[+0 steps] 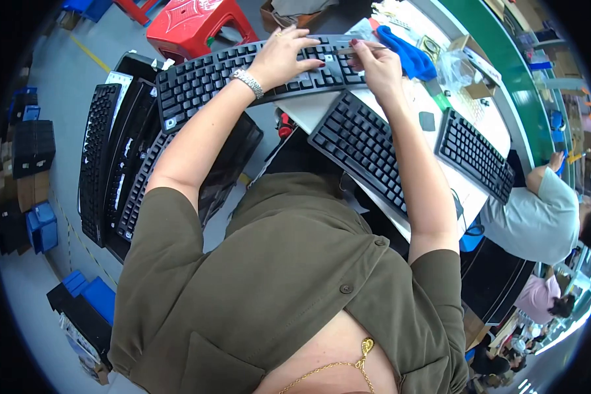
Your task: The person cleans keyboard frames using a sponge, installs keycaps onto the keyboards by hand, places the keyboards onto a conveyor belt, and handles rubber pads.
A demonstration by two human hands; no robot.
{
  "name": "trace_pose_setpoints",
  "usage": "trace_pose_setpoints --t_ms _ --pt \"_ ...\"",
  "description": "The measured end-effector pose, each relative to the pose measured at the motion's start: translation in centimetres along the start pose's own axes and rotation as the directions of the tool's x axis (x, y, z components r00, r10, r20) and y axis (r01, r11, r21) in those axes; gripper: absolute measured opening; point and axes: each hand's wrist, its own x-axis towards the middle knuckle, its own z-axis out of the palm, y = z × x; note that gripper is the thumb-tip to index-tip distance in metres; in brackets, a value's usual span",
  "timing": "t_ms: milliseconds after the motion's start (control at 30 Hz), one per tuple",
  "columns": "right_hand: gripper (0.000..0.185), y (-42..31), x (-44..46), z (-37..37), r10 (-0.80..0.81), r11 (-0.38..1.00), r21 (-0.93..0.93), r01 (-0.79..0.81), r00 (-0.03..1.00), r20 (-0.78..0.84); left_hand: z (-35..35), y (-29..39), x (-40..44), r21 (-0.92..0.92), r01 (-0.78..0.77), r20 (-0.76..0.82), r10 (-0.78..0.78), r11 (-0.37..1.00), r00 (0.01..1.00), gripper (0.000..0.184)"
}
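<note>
A long black keyboard is at the top of the head view, its right part over the white table and its left part past the table's edge. My left hand lies on its keys with fingers spread, holding nothing. Over the keyboard's right end, my right hand pinches a thin tool that looks like tweezers; its tip is too small to make out. A second black keyboard lies below, partly hidden by my right forearm. Farther right is a third keyboard.
Several keyboards stand stacked at my left. A blue cloth, plastic bag and open cardboard box lie on the white table. A red stool stands beyond. A co-worker in a light shirt sits at right.
</note>
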Motion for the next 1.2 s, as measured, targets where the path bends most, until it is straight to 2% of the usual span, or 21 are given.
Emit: trace_pose_setpoints --t_ms 67,267,400,433,500,567,767,900,967,1000,1067,1133,1200 --pt "0.029 0.6 0.7 0.9 0.001 0.995 -0.103 -0.001 1.000 0.002 0.2 0.2 -0.2 -0.132 0.058 0.099 -0.045 0.990 0.994 0.047" --pt "0.028 2.3 1.5 2.4 -0.083 0.958 -0.271 0.091 0.996 0.042 0.9 0.7 0.3 -0.027 0.031 0.069 -0.029 0.999 0.997 0.042" --pt "0.025 1.6 1.7 2.7 0.180 0.981 -0.064 -0.183 0.983 -0.040 1.1 1.0 0.5 -0.038 0.032 0.071 -0.030 0.999 0.997 0.038" --pt "0.025 1.8 1.8 2.7 0.182 0.981 -0.062 -0.185 0.982 -0.043 1.2 1.1 0.5 -0.038 0.030 0.074 -0.027 0.999 0.997 0.038" --pt "0.024 2.1 2.5 2.4 0.314 0.942 0.146 -0.303 0.948 -0.059 1.3 1.2 0.5 -0.029 0.034 0.046 -0.032 0.999 0.998 0.035" --pt "0.022 2.4 3.0 2.4 0.442 0.847 0.351 -0.400 0.896 -0.047 1.4 1.4 0.3 -0.021 0.038 0.023 -0.037 0.999 0.999 0.031" --pt "0.022 2.7 4.1 2.9 0.591 0.741 0.437 -0.510 0.804 -0.064 1.3 1.7 0.7 -0.005 0.007 0.002 -0.007 1.000 1.000 0.030" --pt "0.022 2.2 3.3 2.0 0.560 0.736 0.480 -0.477 0.828 -0.036 1.1 1.5 0.8 -0.085 -0.011 -0.025 0.009 0.996 1.000 0.029" --pt "0.023 1.3 1.6 -0.3 0.507 0.760 0.493 -0.423 0.861 -0.045 0.0 1.9 1.0 -0.148 -0.083 -0.182 0.055 0.986 0.982 0.025" --pt "0.023 0.7 0.6 -2.0 0.471 0.778 0.499 -0.382 0.880 -0.060 -0.6 2.7 1.1 -0.175 -0.114 -0.173 0.084 0.978 0.981 0.025" --pt "0.023 -0.5 -2.4 -6.6 0.364 0.830 0.495 -0.255 0.922 -0.135 -2.4 5.6 1.0 -0.546 0.127 0.064 -0.111 0.828 0.992 0.023" --pt "0.025 -0.7 -6.4 -12.4 0.231 0.881 0.461 -0.111 0.950 -0.212 -2.2 9.9 0.5 -0.728 0.101 0.093 -0.048 0.678 0.995 0.022" --pt "0.026 -0.5 -10.8 -18.3 0.233 0.904 0.419 -0.081 0.917 -0.325 -1.0 14.7 -0.3 -0.782 0.081 0.137 0.043 0.618 0.990 0.022"
